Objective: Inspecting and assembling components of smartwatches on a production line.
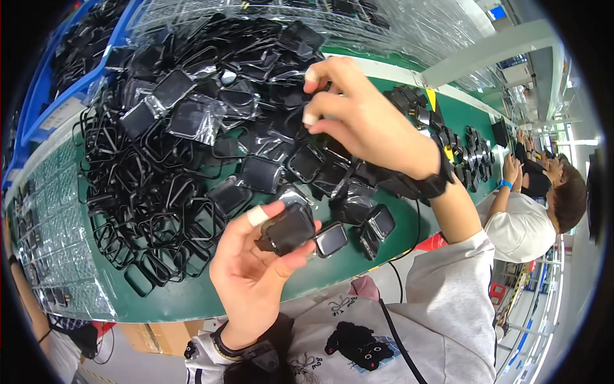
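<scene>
Leftmost I see black frames (141, 198) heaped on the green table (163, 307), probably for easy reach. The left hand (246, 275) has thumb and fingers closed around a dark case (289, 230) above the near edge, its face turned up, perhaps for viewing. The right hand (371, 118) hangs over bagged cases (334, 176), fingers half curled; I cannot tell whether they grip anything.

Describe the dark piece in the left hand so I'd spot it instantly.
Start at the green table, then find the left hand over its near edge. It grips the dark piece, a rounded rectangle. Unlike the greyer piece just right of it, this one is in the hand.
</scene>
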Available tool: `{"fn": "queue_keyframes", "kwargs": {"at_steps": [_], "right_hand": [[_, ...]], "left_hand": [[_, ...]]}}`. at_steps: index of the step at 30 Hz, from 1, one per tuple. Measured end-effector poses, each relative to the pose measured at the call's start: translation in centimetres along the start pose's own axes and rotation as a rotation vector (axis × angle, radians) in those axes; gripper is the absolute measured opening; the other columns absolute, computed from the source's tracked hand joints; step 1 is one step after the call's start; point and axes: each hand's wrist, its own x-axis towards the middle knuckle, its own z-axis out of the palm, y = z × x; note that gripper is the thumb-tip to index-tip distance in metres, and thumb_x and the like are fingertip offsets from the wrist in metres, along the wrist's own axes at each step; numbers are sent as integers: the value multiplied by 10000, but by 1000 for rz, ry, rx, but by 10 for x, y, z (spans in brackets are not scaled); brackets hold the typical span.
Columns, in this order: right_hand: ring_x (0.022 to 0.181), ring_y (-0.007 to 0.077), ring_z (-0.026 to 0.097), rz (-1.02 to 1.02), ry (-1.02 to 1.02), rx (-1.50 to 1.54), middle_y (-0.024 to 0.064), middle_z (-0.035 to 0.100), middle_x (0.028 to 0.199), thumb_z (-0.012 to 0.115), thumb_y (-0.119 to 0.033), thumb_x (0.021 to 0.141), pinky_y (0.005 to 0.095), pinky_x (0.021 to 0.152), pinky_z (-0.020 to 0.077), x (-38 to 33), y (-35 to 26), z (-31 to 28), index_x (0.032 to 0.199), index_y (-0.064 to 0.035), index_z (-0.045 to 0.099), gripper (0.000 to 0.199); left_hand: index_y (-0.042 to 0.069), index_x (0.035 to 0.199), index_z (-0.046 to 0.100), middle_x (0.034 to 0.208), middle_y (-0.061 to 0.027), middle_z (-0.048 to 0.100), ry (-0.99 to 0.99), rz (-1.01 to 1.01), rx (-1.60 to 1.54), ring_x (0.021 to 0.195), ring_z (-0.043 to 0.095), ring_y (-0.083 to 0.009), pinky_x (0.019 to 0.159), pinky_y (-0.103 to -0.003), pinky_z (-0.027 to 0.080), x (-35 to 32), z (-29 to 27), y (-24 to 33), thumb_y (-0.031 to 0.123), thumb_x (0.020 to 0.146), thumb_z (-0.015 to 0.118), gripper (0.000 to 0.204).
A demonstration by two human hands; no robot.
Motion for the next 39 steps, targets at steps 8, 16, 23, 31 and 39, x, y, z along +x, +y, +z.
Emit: {"fn": "queue_keyframes", "kwargs": {"at_steps": [8,16,23,31,39], "right_hand": [[947,273,567,-108,-80,-227,112,524,1067,631,63,711,325,768,482,6,-2,6,898,-28,577,215],[846,298,570,106,-82,14,114,564,897,665,25,701,353,724,474,-5,-8,-3,862,-3,590,180],[829,315,549,295,-6,170,121,527,874,655,22,714,362,696,457,-2,2,10,919,-12,563,227],[826,323,536,129,19,-198,118,529,888,653,-20,734,378,704,443,0,8,5,831,-9,513,171],[895,283,502,136,-132,-327,106,480,994,660,13,697,341,769,434,-10,-9,4,812,-21,562,155]], "left_hand": [[-63,1297,340,1217,-179,486,78,29,24,1125,528,-271,958,-371,453,5,2,-1,-98,818,562,529],[-86,1315,309,1229,-191,468,69,24,-25,1154,498,-269,980,-404,426,6,0,1,-39,868,504,490],[-92,1318,299,1234,-195,458,108,37,-34,1160,489,-274,996,-418,405,5,-2,2,-43,867,479,488],[-81,1335,290,1270,-213,454,108,48,42,1201,447,-398,1016,-432,378,6,0,2,28,874,491,514],[-96,1334,276,1278,-226,443,84,34,18,1210,436,-401,1021,-429,371,6,0,1,34,880,487,517]]}}
